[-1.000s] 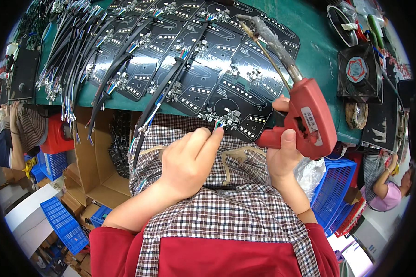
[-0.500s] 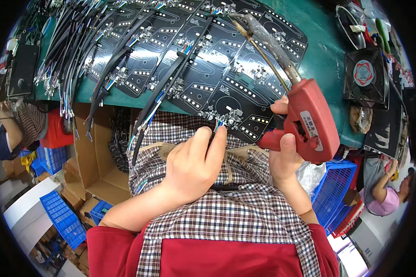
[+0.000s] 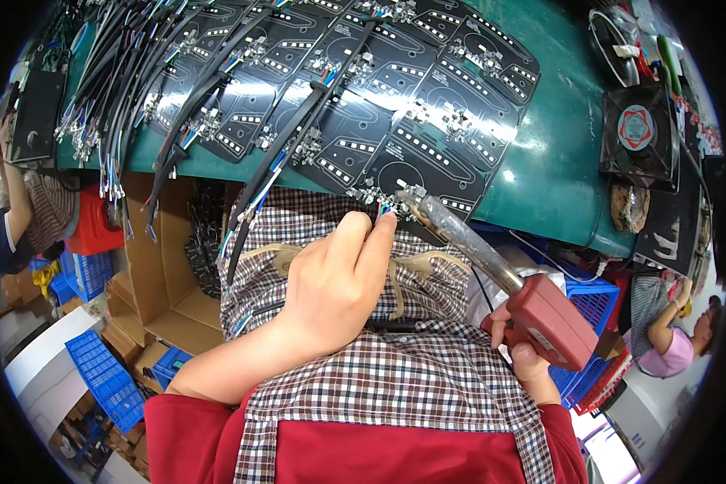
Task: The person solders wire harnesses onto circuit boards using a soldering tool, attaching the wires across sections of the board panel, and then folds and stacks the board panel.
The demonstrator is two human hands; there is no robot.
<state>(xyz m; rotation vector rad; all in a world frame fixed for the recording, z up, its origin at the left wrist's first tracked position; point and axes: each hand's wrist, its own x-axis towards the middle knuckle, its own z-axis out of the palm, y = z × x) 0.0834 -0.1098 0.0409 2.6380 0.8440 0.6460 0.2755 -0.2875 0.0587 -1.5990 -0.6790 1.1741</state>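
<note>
In a pinch, my left hand (image 3: 331, 278) holds thin coloured wires (image 3: 384, 210) against the near edge of a black circuit board (image 3: 415, 161). My right hand (image 3: 524, 355) is wrapped round the handle of a red soldering gun (image 3: 552, 321), low and to the right. Its long metal barrel (image 3: 476, 250) slants up and left. The tip rests at or just above the small parts at the board's near edge, beside the wires; whether it touches them I cannot tell. My left fingers partly hide the wires.
Rows of joined boards with black cables (image 3: 290, 137) cover the green table (image 3: 540, 185). A cable bundle (image 3: 121, 89) hangs over its edge at left. A small fan (image 3: 637, 133) stands at right. Below are a cardboard box (image 3: 165, 282) and blue crates (image 3: 109, 379). Other people work on both sides.
The soldering gun has swung down and right in my right hand, and its tip has come from the far boards to the near wires. My left hand keeps nearly the same place.
</note>
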